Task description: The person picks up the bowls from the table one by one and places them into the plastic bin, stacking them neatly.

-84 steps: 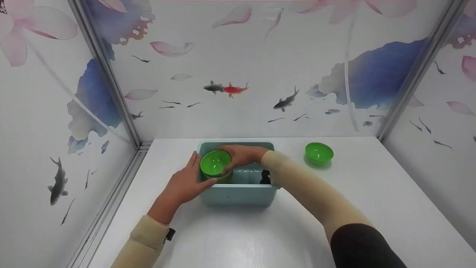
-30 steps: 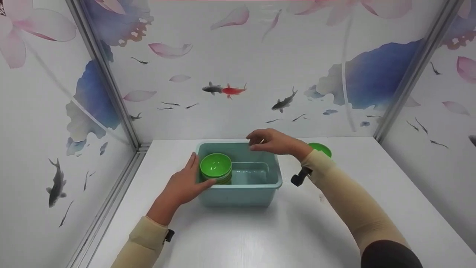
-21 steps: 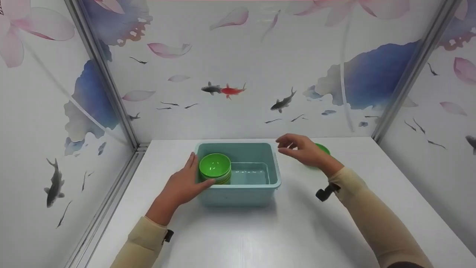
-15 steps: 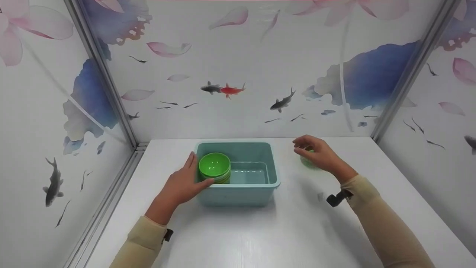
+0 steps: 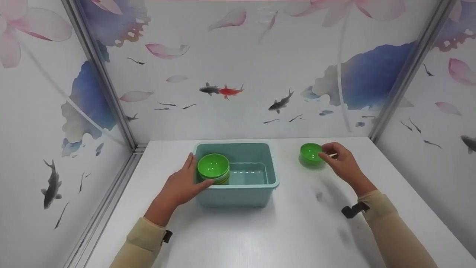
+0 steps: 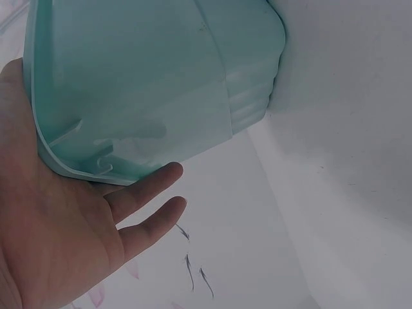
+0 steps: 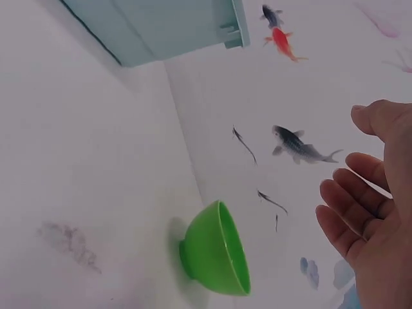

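Note:
In the head view, a light blue-green plastic bin stands on the white table. A stack of green bowls sits upright in its left side. My left hand rests at the bin's front left corner, thumb along the front rim and fingers straight against the left side. The left wrist view has those fingers along the bin's outer wall. A single green bowl stands upright on the table right of the bin. My right hand hovers at its right, holding nothing; in the right wrist view it is apart from this bowl.
White panels printed with fish, petals and blue leaves close in the back and both sides of the table. Metal posts stand at the back corners. A faint grey mark shows on the tabletop before the single bowl.
My right hand has let go of a bowl on the stack, left the bin and moved right past the single bowl. My left hand has stayed at the bin's corner.

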The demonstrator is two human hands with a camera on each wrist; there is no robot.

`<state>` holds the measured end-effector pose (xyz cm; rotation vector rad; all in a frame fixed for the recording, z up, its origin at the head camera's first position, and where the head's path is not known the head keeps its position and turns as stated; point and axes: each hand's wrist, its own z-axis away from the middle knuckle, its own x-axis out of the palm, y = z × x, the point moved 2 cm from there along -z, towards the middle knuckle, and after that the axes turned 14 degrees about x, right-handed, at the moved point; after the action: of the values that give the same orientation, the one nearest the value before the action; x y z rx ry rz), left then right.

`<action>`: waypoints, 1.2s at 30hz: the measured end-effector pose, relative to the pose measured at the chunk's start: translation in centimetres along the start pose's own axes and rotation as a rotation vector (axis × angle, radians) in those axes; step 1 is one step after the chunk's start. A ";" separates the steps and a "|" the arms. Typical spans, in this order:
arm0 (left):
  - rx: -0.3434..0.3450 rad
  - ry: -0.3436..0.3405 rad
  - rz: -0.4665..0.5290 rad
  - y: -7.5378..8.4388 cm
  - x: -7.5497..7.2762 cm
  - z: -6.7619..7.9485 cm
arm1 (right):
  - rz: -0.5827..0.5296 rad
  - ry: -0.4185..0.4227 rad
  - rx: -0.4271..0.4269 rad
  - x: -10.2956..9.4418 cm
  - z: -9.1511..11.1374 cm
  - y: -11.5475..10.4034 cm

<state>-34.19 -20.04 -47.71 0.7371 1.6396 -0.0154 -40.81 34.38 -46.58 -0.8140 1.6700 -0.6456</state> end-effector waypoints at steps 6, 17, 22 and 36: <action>0.000 -0.001 0.001 0.0 0.0 0.1 | 0.003 0.044 0.053 -0.5 0.6 1.4; 0.010 0.012 -0.003 0.0 0.0 -0.1 | 0.028 0.041 0.173 -0.4 0.3 4.1; 0.005 0.002 0.011 0.0 0.0 -0.1 | 0.025 0.025 0.208 -0.2 0.1 4.7; 0.003 -0.008 0.002 -0.1 0.0 0.0 | 0.090 -0.160 0.297 1.3 -3.1 8.1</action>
<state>-34.24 -20.12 -47.79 0.7404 1.6316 -0.0196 -45.52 38.34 -52.82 -0.5589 1.4159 -0.7249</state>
